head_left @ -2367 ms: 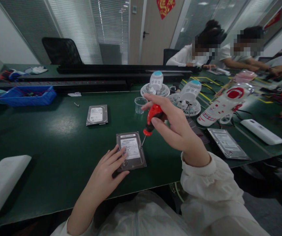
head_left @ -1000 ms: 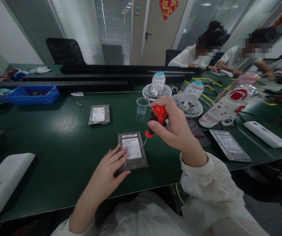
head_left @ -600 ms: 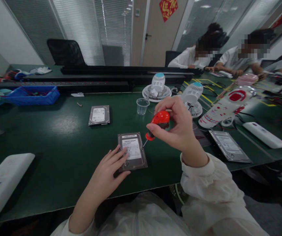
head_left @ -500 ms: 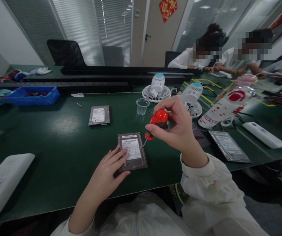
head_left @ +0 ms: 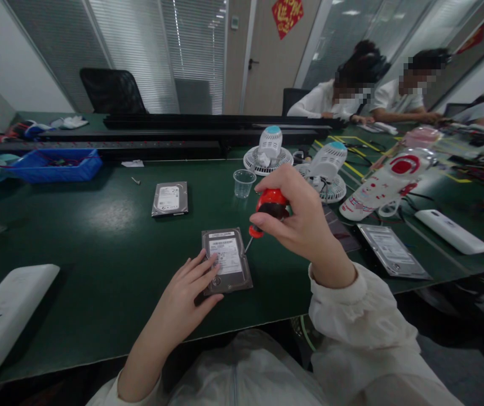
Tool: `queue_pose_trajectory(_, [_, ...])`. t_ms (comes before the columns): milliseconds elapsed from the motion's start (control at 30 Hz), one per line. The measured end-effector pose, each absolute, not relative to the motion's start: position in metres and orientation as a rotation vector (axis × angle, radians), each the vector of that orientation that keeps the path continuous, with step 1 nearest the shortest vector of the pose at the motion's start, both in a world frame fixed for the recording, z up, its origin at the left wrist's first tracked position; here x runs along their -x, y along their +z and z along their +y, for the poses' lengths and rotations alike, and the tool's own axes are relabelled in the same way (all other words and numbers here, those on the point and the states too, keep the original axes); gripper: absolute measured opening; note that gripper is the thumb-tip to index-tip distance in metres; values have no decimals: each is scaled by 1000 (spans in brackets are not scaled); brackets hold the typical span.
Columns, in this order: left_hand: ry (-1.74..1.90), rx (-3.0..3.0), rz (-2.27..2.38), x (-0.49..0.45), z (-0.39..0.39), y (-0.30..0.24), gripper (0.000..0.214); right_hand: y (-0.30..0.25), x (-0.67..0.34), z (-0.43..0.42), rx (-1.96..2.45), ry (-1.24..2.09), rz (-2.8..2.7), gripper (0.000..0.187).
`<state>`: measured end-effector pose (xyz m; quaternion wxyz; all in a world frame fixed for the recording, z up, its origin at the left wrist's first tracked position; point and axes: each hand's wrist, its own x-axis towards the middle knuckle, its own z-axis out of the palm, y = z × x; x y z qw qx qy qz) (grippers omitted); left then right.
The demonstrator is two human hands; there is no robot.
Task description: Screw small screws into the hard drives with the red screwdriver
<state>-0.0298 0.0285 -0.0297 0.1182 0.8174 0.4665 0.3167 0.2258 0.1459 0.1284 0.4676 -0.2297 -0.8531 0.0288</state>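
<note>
A hard drive (head_left: 235, 276) lies label up on the green table in front of me. My left hand (head_left: 193, 282) rests on its left side with the fingers spread and flat. In my right hand (head_left: 296, 220) is a screwdriver (head_left: 272, 198) with a red and black handle, gripped between thumb and fingers. The screwdriver is tilted, and its thin shaft reaches down to the drive's right edge. Whether the tip sits in a screw is too small to tell. Just beyond the drive stands a clear plastic cup (head_left: 244, 183).
A second hard drive (head_left: 169, 198) lies farther back, a third (head_left: 391, 251) at the right. White fans (head_left: 269, 152), a patterned bottle (head_left: 387, 180) and white power banks (head_left: 453, 231) stand around. A blue tray (head_left: 58, 169) is at the left. Co-workers (head_left: 330, 101) sit across at the right.
My right hand has turned a little around the screwdriver handle, its fingers shifting over the top. My left hand and the hard drive have stayed in place.
</note>
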Motion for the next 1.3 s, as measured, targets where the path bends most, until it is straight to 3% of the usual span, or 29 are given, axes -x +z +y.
queue_pose_trajectory(233, [930, -2394, 1359, 30, 28, -30, 59, 129, -232, 138, 522, 308, -2132, 41])
queue_pose_trajectory(533, [913, -2393, 1363, 30, 28, -28, 60, 128, -227, 145, 509, 48, -2057, 25])
queue_pose_trajectory(733, [906, -2386, 1372, 30, 28, -28, 61, 127, -230, 141, 515, 210, -2122, 37])
queue_pose_trajectory(933, [933, -2390, 1363, 29, 28, -28, 60, 127, -229, 137, 573, 306, -2073, 25])
queue_pose_trajectory(1100, [905, -2399, 1371, 30, 29, -28, 59, 126, -225, 139, 571, 344, -1993, 39])
queue_pose_trajectory(1300, [918, -2399, 1374, 30, 29, -29, 60, 123, -224, 138, 530, 545, -1968, 41])
